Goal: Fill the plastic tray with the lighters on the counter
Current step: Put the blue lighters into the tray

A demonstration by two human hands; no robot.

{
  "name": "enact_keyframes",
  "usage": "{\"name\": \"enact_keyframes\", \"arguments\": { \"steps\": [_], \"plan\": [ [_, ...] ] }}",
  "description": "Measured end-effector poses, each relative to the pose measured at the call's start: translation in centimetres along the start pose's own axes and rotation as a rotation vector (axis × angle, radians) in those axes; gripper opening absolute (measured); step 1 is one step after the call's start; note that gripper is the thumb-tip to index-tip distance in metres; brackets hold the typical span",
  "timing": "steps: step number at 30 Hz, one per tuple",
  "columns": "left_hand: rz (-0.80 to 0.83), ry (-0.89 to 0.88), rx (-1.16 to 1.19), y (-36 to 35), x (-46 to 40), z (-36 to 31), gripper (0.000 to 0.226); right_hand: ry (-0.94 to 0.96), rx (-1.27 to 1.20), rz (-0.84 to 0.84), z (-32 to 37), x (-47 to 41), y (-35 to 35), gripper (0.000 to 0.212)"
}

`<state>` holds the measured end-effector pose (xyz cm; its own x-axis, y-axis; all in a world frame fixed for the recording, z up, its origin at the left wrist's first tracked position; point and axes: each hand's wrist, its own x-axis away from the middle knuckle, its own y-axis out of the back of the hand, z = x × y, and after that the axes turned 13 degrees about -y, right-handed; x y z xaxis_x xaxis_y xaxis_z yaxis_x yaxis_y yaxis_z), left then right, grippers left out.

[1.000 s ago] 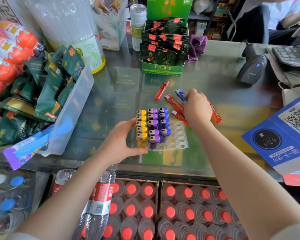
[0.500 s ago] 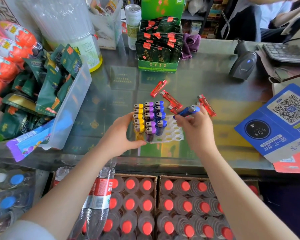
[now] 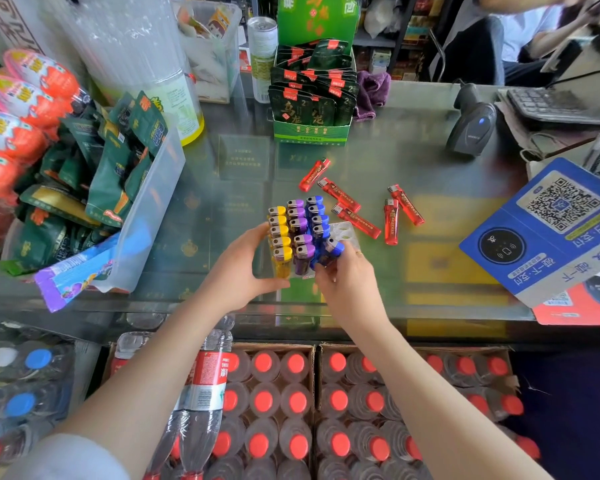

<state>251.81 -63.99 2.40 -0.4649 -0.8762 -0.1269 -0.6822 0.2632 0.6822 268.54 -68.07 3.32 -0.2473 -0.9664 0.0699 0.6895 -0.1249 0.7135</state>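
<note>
A clear plastic tray [image 3: 346, 233] sits on the glass counter [image 3: 413, 161], with rows of yellow [image 3: 280, 233], purple [image 3: 298, 220] and blue [image 3: 316, 211] lighters standing in it. Empty holes show at its right. My left hand [image 3: 238, 273] grips the tray's near left side. My right hand [image 3: 347, 282] holds a blue lighter [image 3: 330, 252] at the near end of the blue row. Several red lighters [image 3: 357, 220] lie loose on the counter to the right of the tray and behind it.
A green box of tea packets [image 3: 312, 131] stands behind the lighters. A clear bin of snack packets [image 3: 153, 202] is at left, a barcode scanner [image 3: 471, 128] and blue QR sign [image 3: 548, 230] at right. Boxes of red-capped bottles [image 3: 297, 400] sit below the counter.
My right hand picked the blue lighter up from among the red ones and brought it down to the near end of the tray's blue row. My left hand stayed on the tray.
</note>
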Motion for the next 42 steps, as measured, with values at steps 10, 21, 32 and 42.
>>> {"name": "enact_keyframes", "arguments": {
  "steps": [10, 21, 32, 42],
  "plan": [
    [0.014, 0.019, 0.010, 0.2, 0.1, -0.4, 0.085, 0.228, 0.357, 0.150, -0.2, -1.8, 3.3, 0.023],
    [0.019, 0.028, 0.004, 0.4, -0.1, -0.6, 0.082, 0.159, 0.321, 0.209, -0.8, -3.1, 3.7, 0.022],
    [0.012, 0.010, -0.015, 0.5, -0.3, -0.4, 0.078, 0.341, 0.461, 0.015, -1.3, -2.0, 2.4, 0.024],
    [0.037, 0.008, -0.017, 0.5, -0.1, 0.1, 0.077, 0.056, 0.217, -0.175, -4.2, -6.4, 3.6, 0.021]
  ]
}}
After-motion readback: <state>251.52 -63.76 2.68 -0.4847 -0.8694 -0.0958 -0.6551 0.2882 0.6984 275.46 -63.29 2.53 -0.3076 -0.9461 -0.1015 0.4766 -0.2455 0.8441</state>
